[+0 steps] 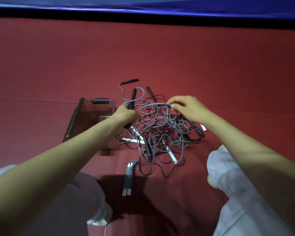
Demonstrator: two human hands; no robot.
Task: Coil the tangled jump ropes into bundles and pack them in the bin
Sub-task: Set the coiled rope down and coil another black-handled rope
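A tangled heap of grey and black jump ropes (162, 133) with black and white handles lies on the red mat in front of me. My left hand (124, 115) grips a black handle (132, 99) that stands upright above the heap's left edge. A grey cord (153, 105) arcs from there to my right hand (186, 108), which pinches it above the heap. One coiled bundle (128, 178) with white handles lies on the mat nearer to me. The clear bin (90, 120) stands left of the heap, partly behind my left forearm.
My knees, in light trousers, rest on the mat at lower left (85, 193) and lower right (228, 176). A loose black handle (129, 81) lies beyond the heap. A dark band and blue padding (143, 7) run along the mat's far edge.
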